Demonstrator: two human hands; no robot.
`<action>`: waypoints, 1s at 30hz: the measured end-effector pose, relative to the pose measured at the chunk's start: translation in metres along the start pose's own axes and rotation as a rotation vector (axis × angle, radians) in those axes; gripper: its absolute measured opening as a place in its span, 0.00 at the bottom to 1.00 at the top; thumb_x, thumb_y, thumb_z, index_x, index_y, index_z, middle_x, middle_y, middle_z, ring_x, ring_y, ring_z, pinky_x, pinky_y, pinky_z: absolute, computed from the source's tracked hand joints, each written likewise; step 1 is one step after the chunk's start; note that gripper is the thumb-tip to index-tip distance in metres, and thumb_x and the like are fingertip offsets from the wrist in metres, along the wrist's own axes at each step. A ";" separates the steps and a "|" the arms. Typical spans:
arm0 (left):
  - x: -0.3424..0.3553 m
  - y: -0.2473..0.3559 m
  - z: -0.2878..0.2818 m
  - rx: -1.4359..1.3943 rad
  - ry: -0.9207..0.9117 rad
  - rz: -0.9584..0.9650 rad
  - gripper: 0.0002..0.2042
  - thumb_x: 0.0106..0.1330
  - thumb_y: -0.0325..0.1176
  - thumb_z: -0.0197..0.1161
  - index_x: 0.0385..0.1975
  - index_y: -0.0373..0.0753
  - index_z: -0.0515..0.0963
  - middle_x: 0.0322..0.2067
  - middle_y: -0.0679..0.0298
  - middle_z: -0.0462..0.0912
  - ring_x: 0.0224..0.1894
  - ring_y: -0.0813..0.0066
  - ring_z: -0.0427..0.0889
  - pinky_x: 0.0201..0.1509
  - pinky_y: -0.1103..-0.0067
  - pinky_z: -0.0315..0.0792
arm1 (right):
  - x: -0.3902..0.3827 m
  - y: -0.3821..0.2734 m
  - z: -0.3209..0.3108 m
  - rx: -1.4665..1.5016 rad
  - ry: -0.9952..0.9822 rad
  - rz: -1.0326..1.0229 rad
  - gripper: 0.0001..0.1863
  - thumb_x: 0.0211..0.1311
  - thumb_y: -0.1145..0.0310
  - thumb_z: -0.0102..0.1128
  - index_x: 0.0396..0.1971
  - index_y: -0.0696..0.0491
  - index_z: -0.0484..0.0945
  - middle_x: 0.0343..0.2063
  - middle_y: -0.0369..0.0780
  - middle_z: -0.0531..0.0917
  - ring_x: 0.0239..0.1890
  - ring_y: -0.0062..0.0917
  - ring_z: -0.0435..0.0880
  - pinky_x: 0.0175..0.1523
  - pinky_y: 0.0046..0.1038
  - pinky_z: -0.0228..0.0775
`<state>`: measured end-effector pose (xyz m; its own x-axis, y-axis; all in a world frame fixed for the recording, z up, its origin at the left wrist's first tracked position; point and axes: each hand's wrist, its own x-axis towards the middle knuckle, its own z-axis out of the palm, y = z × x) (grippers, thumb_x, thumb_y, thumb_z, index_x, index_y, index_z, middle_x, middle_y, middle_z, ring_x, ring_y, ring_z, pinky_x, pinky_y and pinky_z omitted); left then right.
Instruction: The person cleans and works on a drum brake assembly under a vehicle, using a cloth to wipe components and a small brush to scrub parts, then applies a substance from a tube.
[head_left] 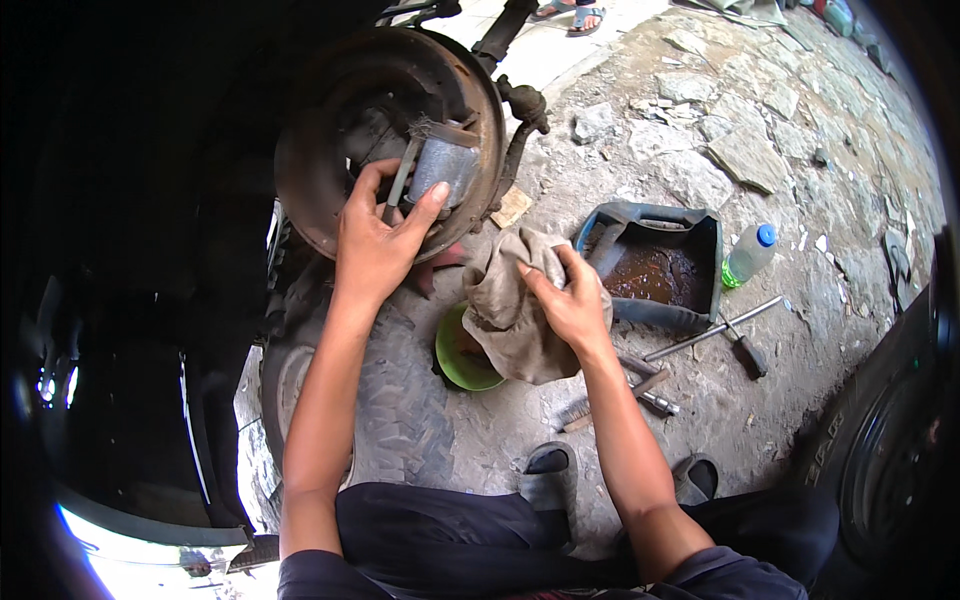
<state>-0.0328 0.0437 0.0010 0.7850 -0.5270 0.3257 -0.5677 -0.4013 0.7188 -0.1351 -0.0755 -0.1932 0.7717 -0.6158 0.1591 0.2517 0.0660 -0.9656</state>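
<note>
Our left hand [377,238] clamps the curved metal piece [446,168], up-right of the palm, long axis near upright, before the rusty drum [318,150]; our right hand [572,308], farther, grips the rag [507,310].

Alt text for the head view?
A person's left hand touches a silvery part at a rusty metal drum while the right hand holds a crumpled cloth, partly hiding a green bowl. To the right: an open dark container, a capped bottle and tools.

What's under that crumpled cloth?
Past the cloth, held in the right hand, the left part of a green bowl shows. The cloth covers the bowl's right side, so what's there can't be seen.
</note>
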 end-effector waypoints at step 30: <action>-0.031 0.024 -0.007 -0.032 -0.781 -0.363 0.25 0.57 0.40 0.79 0.49 0.28 0.80 0.37 0.62 0.86 0.39 0.81 0.81 0.44 0.78 0.76 | -0.009 -0.018 -0.109 1.402 -0.159 0.507 0.21 0.69 0.58 0.55 0.50 0.59 0.81 0.46 0.47 0.87 0.47 0.38 0.87 0.58 0.38 0.77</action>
<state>-0.0687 0.0553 0.0122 0.5148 -0.7387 -0.4350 -0.2979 -0.6300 0.7172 -0.2099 -0.1566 -0.1998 0.9767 -0.2143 -0.0138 0.2147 0.9760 0.0375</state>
